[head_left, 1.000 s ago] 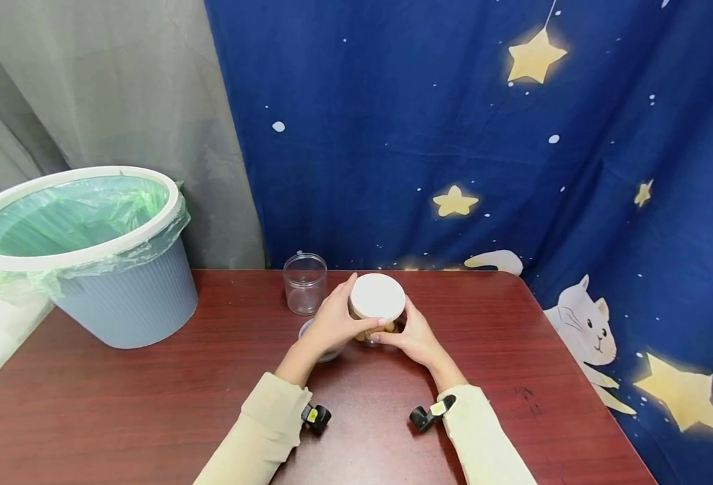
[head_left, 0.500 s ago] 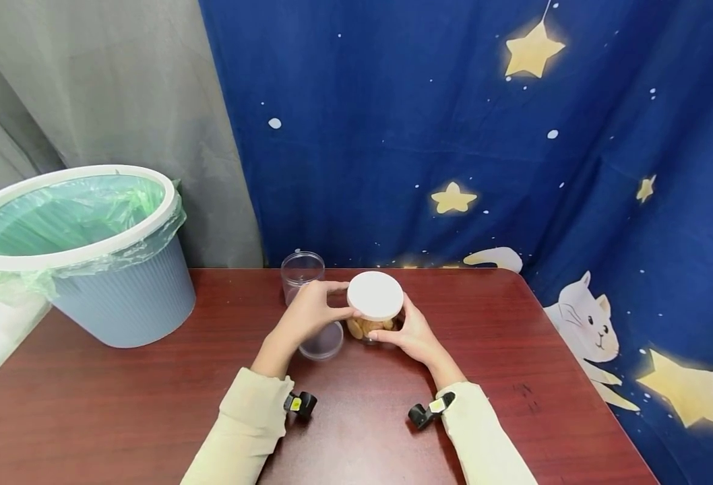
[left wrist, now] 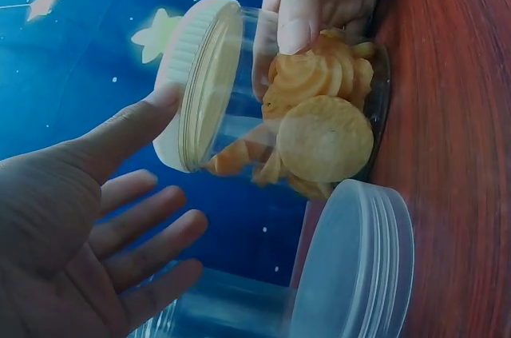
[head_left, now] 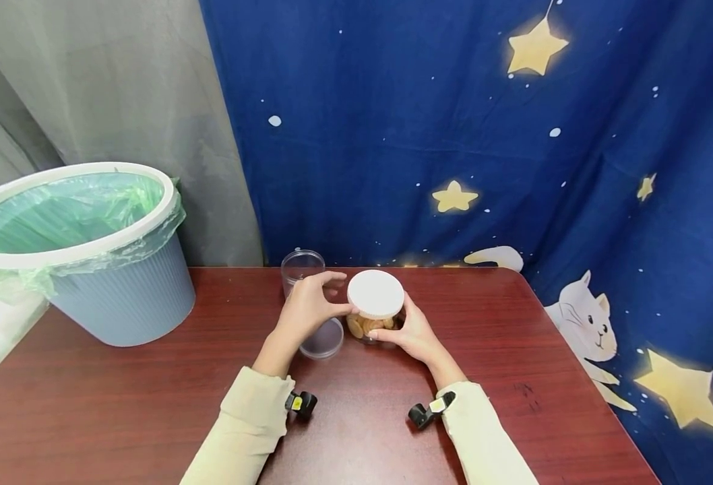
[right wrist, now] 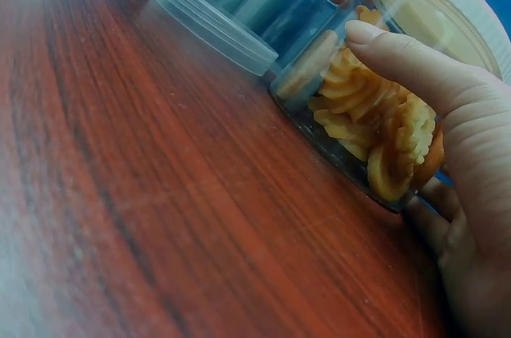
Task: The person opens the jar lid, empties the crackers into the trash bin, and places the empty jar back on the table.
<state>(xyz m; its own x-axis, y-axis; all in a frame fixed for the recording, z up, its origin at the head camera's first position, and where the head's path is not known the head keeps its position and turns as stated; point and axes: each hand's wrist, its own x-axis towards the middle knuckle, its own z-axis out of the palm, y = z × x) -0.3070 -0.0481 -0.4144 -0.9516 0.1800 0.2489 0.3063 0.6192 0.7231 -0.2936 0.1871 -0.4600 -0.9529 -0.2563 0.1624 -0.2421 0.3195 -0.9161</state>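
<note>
A clear jar (head_left: 362, 326) of golden cookies stands on the table with a white screw lid (head_left: 376, 294) on top. My right hand (head_left: 416, 335) grips its clear side, thumb (right wrist: 415, 66) in front and fingers round the back. At the jar's left, my left hand (head_left: 305, 307) has its fingers loosely spread. Its thumb tip touches the white lid's edge in the left wrist view, while the other fingers stay apart from the lid. Piped swirls and a round cookie (left wrist: 326, 140) show through the wall.
A translucent lid (head_left: 323, 339) lies left of the cookie jar. Behind my left hand stands a second clear jar (head_left: 302, 263), partly hidden. A blue bin (head_left: 129, 296) with a green liner is at the left, and curtains hang behind the table (head_left: 223, 404).
My left hand has let go of the white lid and moved left, its fingers loosening. The translucent lid has come into fuller view. My right hand keeps holding the jar.
</note>
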